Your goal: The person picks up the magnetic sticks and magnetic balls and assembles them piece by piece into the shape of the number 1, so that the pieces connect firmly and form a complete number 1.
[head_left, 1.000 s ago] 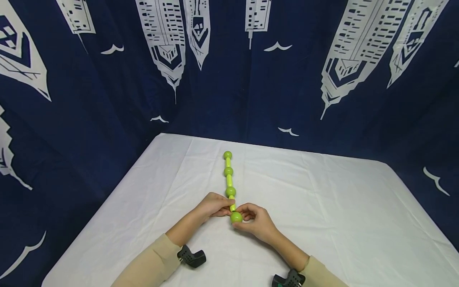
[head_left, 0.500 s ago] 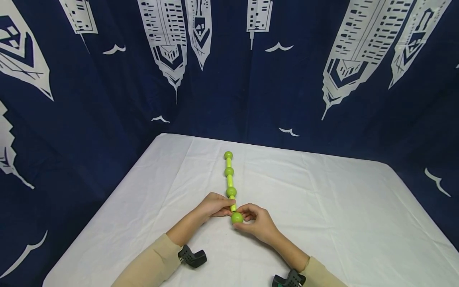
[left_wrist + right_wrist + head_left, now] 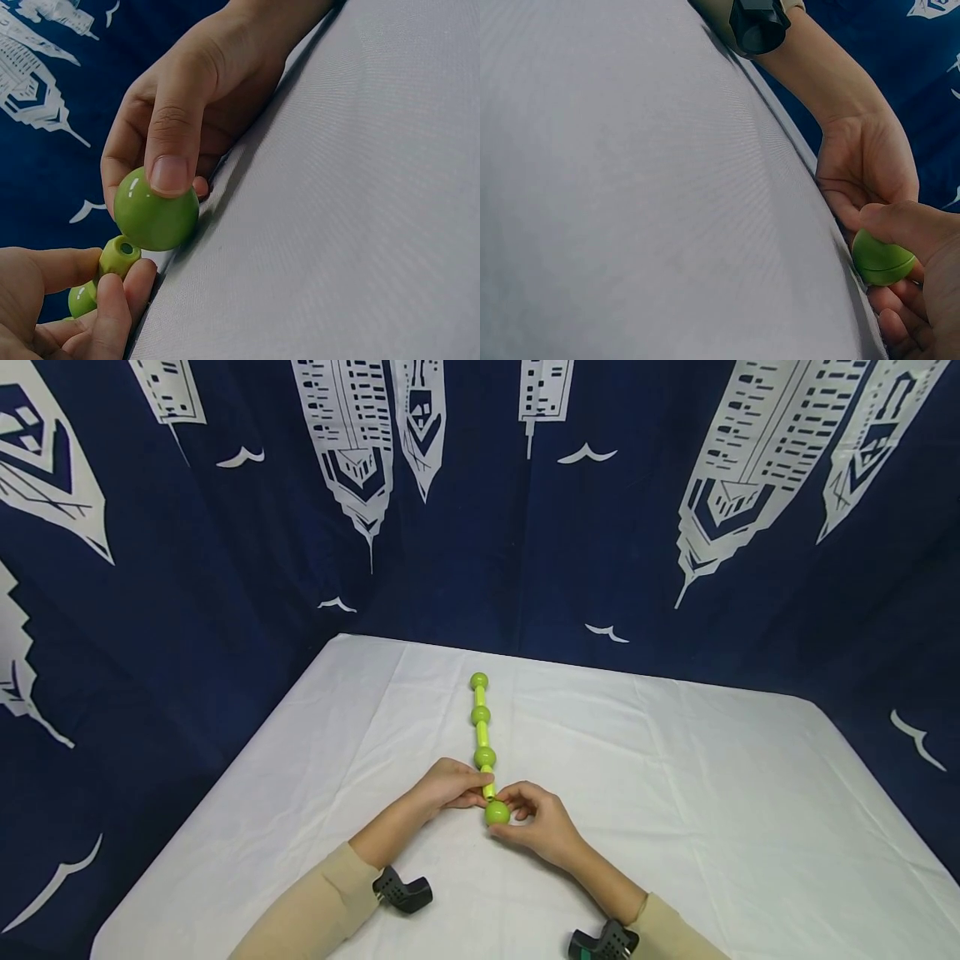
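My right hand (image 3: 542,827) pinches a glossy green ball (image 3: 497,812) between thumb and fingers; a thin seam shows on this ball (image 3: 885,268) in the right wrist view. My left hand (image 3: 450,785) pinches a short yellow-green tube (image 3: 489,792), the nearest piece of a straight chain. In the left wrist view the tube (image 3: 118,257) shows its hollow end close beside the ball (image 3: 156,214); whether they touch I cannot tell. Beyond the left fingers the chain runs away from me: a green ball (image 3: 485,757), a tube (image 3: 482,734), a middle ball (image 3: 481,715), another tube (image 3: 480,697) and an end ball (image 3: 479,681).
A white cloth (image 3: 637,793) with fold lines covers the table. Behind it hangs a dark blue curtain (image 3: 465,577) with white building and bird prints. Black wrist cameras sit on the left sleeve (image 3: 322,902) and the right sleeve (image 3: 671,931).
Both hands keep their hold on the tube and the ball. Only a slight shift of the whole head view shows.
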A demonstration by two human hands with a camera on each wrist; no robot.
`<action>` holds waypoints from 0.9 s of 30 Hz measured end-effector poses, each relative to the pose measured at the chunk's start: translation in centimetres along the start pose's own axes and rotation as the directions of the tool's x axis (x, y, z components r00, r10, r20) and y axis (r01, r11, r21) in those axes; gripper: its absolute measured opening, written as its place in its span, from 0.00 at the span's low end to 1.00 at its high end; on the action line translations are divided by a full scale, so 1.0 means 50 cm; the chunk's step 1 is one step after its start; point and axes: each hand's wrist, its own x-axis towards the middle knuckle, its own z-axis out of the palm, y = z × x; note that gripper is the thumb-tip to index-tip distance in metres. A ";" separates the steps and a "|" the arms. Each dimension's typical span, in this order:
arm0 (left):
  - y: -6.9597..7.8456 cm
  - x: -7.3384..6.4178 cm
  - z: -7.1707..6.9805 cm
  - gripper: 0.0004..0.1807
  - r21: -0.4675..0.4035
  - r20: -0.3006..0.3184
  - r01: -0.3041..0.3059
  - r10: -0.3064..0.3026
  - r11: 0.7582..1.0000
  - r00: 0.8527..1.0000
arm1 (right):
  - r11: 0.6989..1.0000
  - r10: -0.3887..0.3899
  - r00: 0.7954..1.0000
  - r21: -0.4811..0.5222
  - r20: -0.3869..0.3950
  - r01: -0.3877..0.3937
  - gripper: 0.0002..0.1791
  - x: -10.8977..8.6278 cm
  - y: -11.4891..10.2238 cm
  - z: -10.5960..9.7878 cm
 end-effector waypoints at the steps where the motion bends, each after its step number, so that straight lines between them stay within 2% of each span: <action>1: 0.001 0.000 0.000 0.13 0.003 -0.001 0.002 -0.002 1.000 1.000 | 1.000 -0.003 1.000 -0.001 0.000 0.003 0.20 0.000 0.000 0.000; 8: 0.003 0.002 -0.001 0.13 -0.018 0.002 0.006 -0.006 1.000 1.000 | 0.999 -0.034 0.999 0.011 -0.006 0.034 0.20 0.003 0.002 -0.001; 12: 0.004 0.001 -0.001 0.13 -0.024 0.003 0.004 -0.004 1.000 1.000 | 1.000 -0.009 1.000 0.010 -0.003 0.009 0.21 0.003 -0.002 -0.001; 21: 0.002 -0.002 -0.002 0.13 -0.014 0.015 0.001 -0.001 1.000 1.000 | 0.999 -0.030 0.999 0.032 0.020 0.029 0.19 -0.008 -0.073 -0.010; 23: 0.002 -0.002 -0.002 0.13 -0.009 0.017 -0.001 0.001 1.000 1.000 | 0.999 -0.042 0.999 0.032 0.015 0.042 0.20 -0.008 -0.073 -0.009; 27: 0.001 -0.001 -0.003 0.13 -0.005 0.015 0.000 0.000 1.000 1.000 | 0.998 -0.045 0.999 0.032 0.004 0.044 0.20 -0.005 -0.036 -0.002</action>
